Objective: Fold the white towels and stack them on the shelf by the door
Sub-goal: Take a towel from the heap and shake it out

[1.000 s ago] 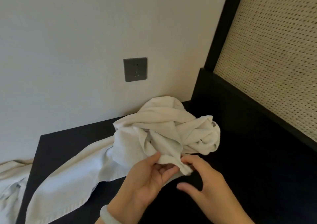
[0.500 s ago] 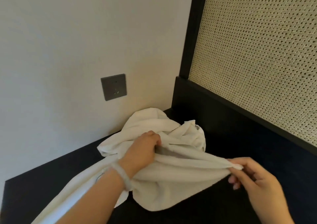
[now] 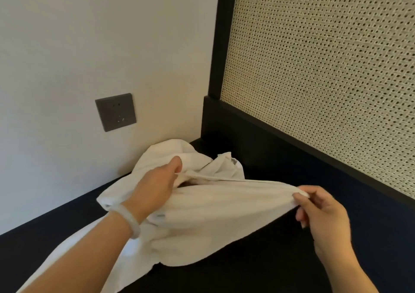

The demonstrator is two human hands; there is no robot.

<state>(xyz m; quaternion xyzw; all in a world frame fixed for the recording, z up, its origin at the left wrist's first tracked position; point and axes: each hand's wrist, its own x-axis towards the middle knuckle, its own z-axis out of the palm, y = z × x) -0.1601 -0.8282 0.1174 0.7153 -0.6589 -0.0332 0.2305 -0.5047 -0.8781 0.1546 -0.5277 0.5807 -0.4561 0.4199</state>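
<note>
Towel (image 3: 213, 214) fills the middle of the view, a white, crumpled heap lying on a dark surface (image 3: 280, 265), with its bulk bunched toward 11 o'clock against the pale wall (image 3: 78, 56) and a long tail trailing off toward 7 o'clock. Left hand (image 3: 155, 187) reaches in from 7 o'clock and closes on an edge of the cloth near the centre, thumb on top and fingers tucked under the fabric. Right hand (image 3: 323, 216), at 4 o'clock, pinches a corner of the same towel between thumb and fingertips, the other fingers curled loosely below. Between the two hands the hem is drawn out into a nearly straight, taut line, and the cloth hangs from it in a shallow curve down to the surface. A pale bangle (image 3: 130, 220) circles the left wrist. On the wall at 10 o'clock sits a grey socket plate (image 3: 115, 112). A woven cane panel (image 3: 325, 79) in a black frame (image 3: 219, 41) rises from 1 to 3 o'clock.
</note>
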